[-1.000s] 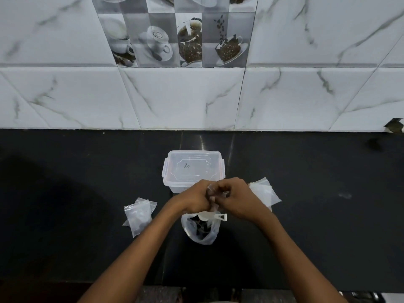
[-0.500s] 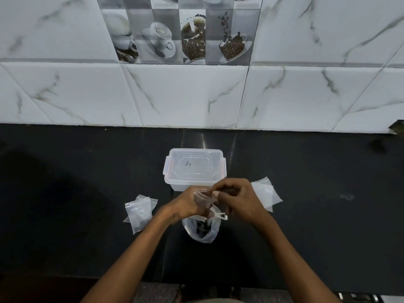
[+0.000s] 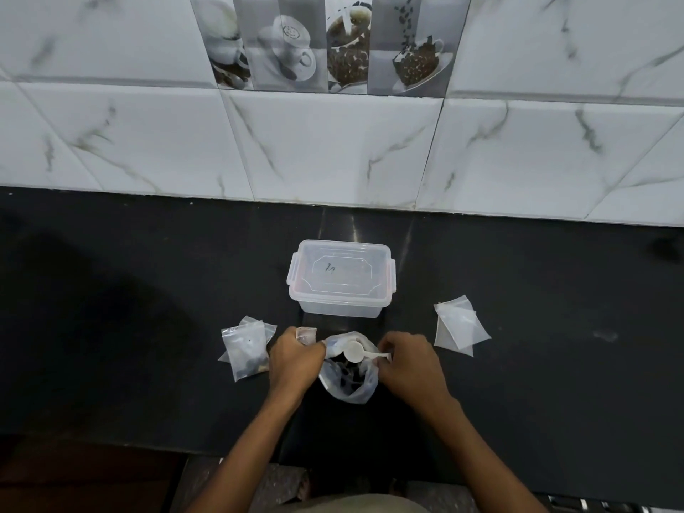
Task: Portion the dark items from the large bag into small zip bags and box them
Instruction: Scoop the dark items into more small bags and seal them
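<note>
The large clear bag [image 3: 349, 383] with dark items stands open on the black counter between my hands. A white scoop [image 3: 356, 352] lies across its mouth. My left hand [image 3: 294, 359] holds a small empty zip bag [image 3: 306, 334] at the large bag's left rim. My right hand [image 3: 405, 364] pinches the scoop's handle at the right rim. Filled small zip bags [image 3: 246, 348] lie to the left. A pile of empty zip bags [image 3: 459, 325] lies to the right. A clear lidded plastic box [image 3: 340, 281] stands just behind the large bag, its lid on.
The black counter [image 3: 536, 364] runs to a white marble-tiled wall [image 3: 333, 149] behind the box. The counter's front edge is near my body, with floor below it.
Both hands have dropped from in front of the box to the large bag's mouth. They parted; the left kept the small zip bag and the right took the scoop's handle.
</note>
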{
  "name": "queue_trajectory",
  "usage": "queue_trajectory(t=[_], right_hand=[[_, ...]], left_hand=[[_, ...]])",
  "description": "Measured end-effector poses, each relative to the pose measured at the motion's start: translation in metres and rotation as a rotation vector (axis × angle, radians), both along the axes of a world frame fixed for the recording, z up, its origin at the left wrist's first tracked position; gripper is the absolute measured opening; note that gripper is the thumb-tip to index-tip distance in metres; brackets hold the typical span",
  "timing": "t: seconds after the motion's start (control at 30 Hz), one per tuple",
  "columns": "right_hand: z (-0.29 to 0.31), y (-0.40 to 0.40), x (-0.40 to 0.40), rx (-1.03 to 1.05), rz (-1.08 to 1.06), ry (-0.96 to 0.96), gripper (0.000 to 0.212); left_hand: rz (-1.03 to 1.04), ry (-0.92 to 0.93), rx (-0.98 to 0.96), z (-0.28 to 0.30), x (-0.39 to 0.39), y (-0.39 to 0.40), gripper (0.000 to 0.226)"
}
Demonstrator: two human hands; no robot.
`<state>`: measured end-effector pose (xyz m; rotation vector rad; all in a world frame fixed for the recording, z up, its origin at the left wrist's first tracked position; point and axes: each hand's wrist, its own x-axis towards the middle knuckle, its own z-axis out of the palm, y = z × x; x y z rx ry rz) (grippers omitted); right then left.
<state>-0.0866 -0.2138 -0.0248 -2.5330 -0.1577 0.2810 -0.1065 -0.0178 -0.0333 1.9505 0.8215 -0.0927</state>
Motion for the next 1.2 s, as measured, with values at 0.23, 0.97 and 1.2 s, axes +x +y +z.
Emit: queue_trajectory(t=[0.23,0.97,1.2], right_hand=[[-0.003,0.007,-0.004,-0.066,0.118,-0.101,0.005],[-0.01,0.006,-0.004,-0.012,0.052,0.0,0.007],[-0.013,0.005,-0.002,0.024,0.017,0.019,0.008]], left_hand=[[-0.228,0.112,0.128,-0.008,0.007,-0.009,0.032],[0.129,0.011,-0.627,-0.034,0.016,-0.016,0.024],[0.148,0.003,-0.682,-0.033,0.017,-0.018,0.035]])
